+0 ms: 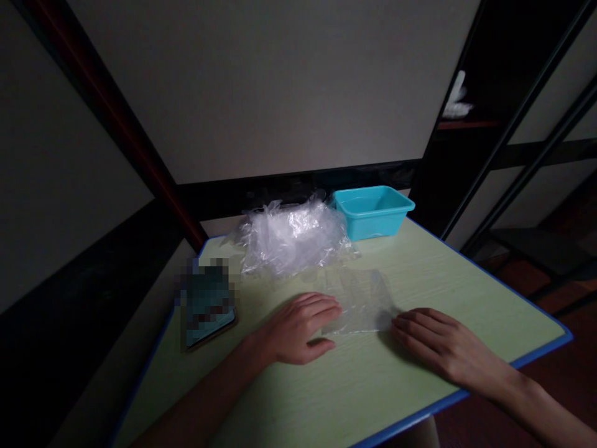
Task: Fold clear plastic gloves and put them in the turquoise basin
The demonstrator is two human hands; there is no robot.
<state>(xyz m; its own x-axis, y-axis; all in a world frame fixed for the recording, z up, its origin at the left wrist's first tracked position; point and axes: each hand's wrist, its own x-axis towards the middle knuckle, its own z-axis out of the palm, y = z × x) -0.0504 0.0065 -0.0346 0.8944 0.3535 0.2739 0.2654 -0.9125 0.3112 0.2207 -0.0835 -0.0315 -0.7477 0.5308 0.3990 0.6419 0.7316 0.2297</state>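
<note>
A clear plastic bag (361,302) lies flat on the pale green table (289,404). At its left edge is my left hand (303,326), palm down, the thumb apart from the stretched fingers, which touch the plastic. My right hand (436,342) rests at the bag's lower right corner with its fingers extended close together; the fingertips meet the edge and the thumb is hidden. Behind the bag lies a crumpled heap of clear plastic bags (298,239).
A turquoise plastic basin (375,214) stands at the back right of the table, beside the heap. On the left lies a phone-like device (209,308), its screen blurred out. The table has a blue edge (543,354) and meets a pale panel (289,93) behind.
</note>
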